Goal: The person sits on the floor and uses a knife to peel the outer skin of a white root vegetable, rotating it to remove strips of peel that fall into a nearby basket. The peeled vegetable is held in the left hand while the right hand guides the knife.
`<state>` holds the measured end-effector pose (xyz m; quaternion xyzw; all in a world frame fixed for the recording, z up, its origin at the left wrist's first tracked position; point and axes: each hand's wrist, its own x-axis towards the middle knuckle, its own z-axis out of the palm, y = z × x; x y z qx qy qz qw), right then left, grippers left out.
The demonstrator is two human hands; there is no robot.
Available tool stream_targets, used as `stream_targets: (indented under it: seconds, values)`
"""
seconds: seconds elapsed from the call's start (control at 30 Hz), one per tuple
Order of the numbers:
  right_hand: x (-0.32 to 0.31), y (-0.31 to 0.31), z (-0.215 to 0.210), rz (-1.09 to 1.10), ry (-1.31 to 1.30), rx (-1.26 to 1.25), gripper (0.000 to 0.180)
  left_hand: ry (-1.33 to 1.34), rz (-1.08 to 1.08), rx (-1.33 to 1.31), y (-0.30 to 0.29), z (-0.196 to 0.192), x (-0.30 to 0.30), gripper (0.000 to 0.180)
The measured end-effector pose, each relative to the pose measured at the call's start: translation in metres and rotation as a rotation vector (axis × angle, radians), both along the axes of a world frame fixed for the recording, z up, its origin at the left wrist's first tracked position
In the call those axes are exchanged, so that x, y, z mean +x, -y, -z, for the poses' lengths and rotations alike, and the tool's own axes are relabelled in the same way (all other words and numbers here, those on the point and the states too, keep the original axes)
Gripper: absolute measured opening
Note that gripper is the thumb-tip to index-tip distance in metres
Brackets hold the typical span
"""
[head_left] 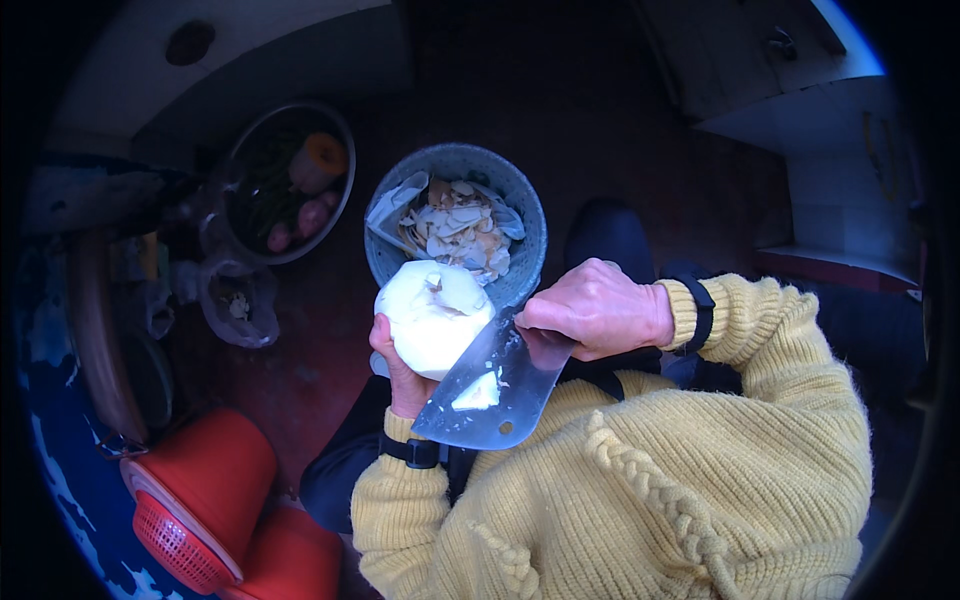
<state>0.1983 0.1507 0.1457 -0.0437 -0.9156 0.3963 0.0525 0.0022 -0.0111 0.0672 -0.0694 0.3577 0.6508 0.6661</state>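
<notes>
Centrally, the left hand [398, 372] cups a pale round peeled vegetable [434, 316] from below, fingers curled around it. Right hand [598, 308] grips a broad cleaver [493, 385], fingers wrapped shut on its handle, blade touching the vegetable. Just beyond sits a grey bowl [520, 205] of peelings [455, 230].

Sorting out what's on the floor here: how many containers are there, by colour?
Grey-blue round bowl of peelings: 1
Dark metal bowl of vegetables: 1
Red plastic baskets: 2
Clear plastic bag: 1
Total: 5
</notes>
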Motion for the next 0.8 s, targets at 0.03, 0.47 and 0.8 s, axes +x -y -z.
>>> stream_targets:
  seconds: [0.03, 0.47, 0.8]
  values:
    - [0.0, 0.001, 0.0, 0.001, -0.006, 0.002, 0.026, -0.02, 0.0, -0.027, 0.0, -0.001, 0.0, 0.098]
    - [0.002, 0.01, 0.02, 0.103, -0.079, 0.073, 0.029, 0.061, 0.014, 0.049, -0.001, -0.002, 0.003, 0.09]
    - [-0.001, 0.006, 0.047, 0.16, 0.059, 0.116, 0.024, -0.04, -0.155, 0.002, -0.002, 0.008, 0.01, 0.074]
